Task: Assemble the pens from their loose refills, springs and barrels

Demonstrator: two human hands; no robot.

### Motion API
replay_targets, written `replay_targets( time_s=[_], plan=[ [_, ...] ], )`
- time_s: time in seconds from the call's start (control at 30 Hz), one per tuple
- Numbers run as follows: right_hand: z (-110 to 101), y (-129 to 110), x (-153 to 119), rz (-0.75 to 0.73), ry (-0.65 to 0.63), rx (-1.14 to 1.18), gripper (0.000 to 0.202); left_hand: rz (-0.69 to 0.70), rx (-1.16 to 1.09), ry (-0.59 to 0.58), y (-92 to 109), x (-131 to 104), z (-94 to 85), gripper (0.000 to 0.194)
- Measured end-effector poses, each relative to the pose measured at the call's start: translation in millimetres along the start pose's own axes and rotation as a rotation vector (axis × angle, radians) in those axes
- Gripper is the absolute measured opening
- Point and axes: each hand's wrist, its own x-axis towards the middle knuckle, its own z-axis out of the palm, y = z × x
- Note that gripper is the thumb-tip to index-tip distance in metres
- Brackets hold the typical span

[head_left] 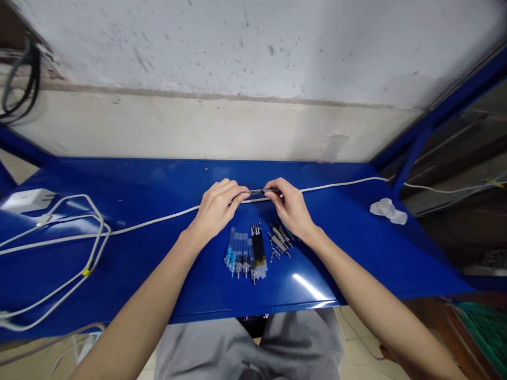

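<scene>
Blue shelf (348,227): L hand (218,205) 9 o'clock, R hand (291,203) 3 o'clock, both tightly pinching pen (256,191), prob. light/stiff, best held @ ends.

Refills (259,248) lie between barrels (238,245) and, seemingly, pen grips (278,243) on the table (352,216).

Fingers (236,190) partly hide the pen (256,191); green mesh (481,328) (lower right) is cut off.

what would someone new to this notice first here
The glossy blue tabletop probably comes first, spanning the view. Near its middle, the bare left hand and bare right hand hold a slim dark pen piece between them. Nearer the front edge lie clear plastic pen tubes, slender black refills and short grey pen parts, side by side.
</scene>
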Motion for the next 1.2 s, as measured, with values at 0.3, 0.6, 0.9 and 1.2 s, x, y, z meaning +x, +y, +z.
replay_targets(
  time_s=[0.3,0.6,0.9,1.2],
  plan=[
    [-3,0,2,0.031,-0.037,-0.029,0.033,0.059,0.093,0.101,-2,0,1.4,0.027],
    [-12,3,4,0.029,-0.179,-0.196,0.035,0.067,0.082,-0.001,-3,0,-0.6,0.025],
    [-16,13,9,-0.108,-0.414,-0.304,0.013,0.051,0.06,-0.229,-3,0,-6.4,0.011],
    [-13,23,8,-0.072,-0.32,-0.402,0.003,0.021,0.138,-0.231,-13,-1,0.8,0.012]
  ],
)
